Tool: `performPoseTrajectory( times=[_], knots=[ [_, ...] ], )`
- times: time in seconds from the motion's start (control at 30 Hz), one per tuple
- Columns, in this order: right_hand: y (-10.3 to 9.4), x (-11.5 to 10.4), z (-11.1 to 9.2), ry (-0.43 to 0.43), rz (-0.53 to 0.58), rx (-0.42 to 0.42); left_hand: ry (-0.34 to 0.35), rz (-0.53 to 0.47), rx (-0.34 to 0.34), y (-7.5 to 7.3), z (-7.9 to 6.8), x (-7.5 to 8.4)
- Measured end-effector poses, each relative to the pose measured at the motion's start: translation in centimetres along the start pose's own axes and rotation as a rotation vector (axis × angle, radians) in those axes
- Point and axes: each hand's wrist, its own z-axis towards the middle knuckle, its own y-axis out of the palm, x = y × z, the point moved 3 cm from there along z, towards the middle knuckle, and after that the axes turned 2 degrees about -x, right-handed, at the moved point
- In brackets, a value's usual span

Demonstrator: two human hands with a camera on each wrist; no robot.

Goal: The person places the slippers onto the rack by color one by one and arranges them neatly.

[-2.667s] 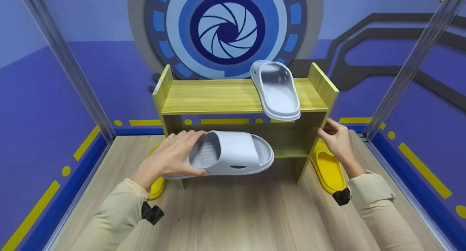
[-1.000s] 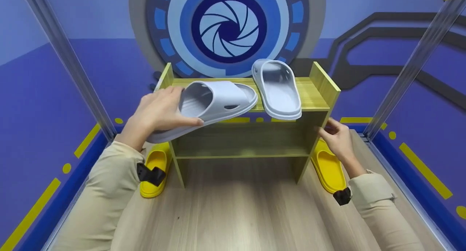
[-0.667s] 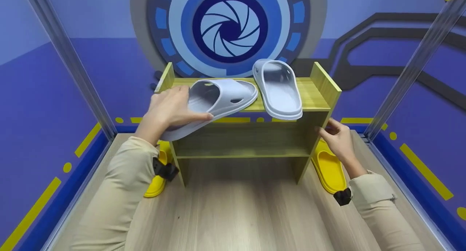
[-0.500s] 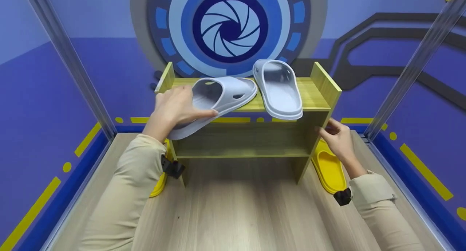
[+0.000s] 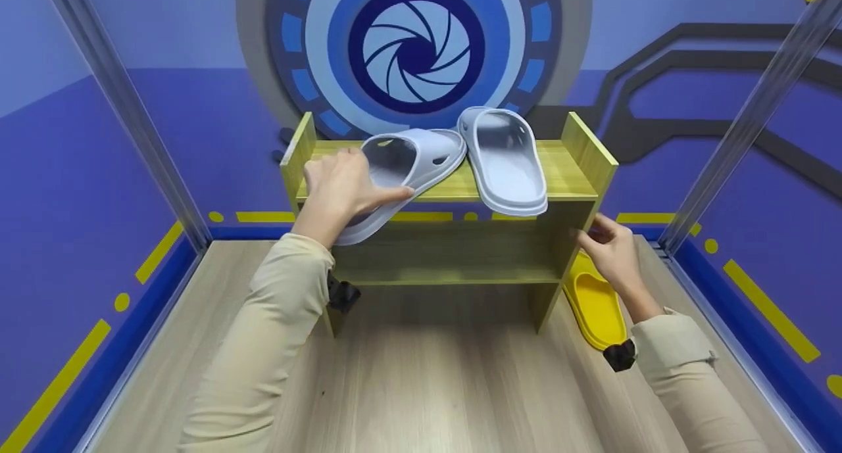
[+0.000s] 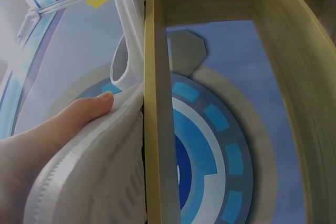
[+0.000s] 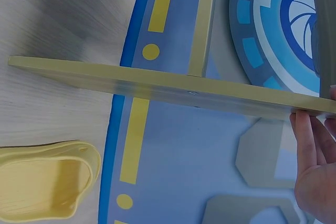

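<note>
My left hand (image 5: 342, 187) grips a light grey slipper (image 5: 427, 150) by its heel, thumb along the outer side. Its toe lies over the top board of a small wooden shoe rack (image 5: 434, 281), and its heel juts past the front edge, tilted down. In the left wrist view, the slipper's sole (image 6: 100, 171) is against the board's edge. A matching grey slipper (image 5: 506, 170) rests on the top board, just right of the held one. My right hand (image 5: 612, 249) pinches the front edge of the rack's right side panel (image 7: 173, 90), thumb inside and fingers outside.
On the floor outside the rack's right panel lies a yellow slipper (image 5: 595, 308), below my right hand. Upright end pieces (image 5: 589, 150) bound the top board. A patterned blue wall (image 5: 197, 137) stands close behind, with metal posts (image 5: 125, 111) at the corners.
My left hand has lifted the grey slipper from before the rack to the top board, then moved it right and inward. My left arm now hides the left yellow slipper. My right hand stays put.
</note>
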Motion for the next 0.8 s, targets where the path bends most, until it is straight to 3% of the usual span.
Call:
performPoseTrajectory(
  times=[0.23, 0.53, 0.8],
  knots=[
    [-0.1, -0.1, 0.0, -0.013, 0.002, 0.001, 0.007, 0.029, 0.018, 0.1, -0.1, 0.1],
    [0.0, -0.1, -0.1, -0.001, -0.021, -0.007, 0.101, -0.023, 0.005, -0.2, -2.5, -1.9],
    [-0.1, -0.1, -0.1, -0.004, -0.015, -0.009, 0.226, -0.206, -0.027, 0.2, -5.2, -4.4]
  ],
)
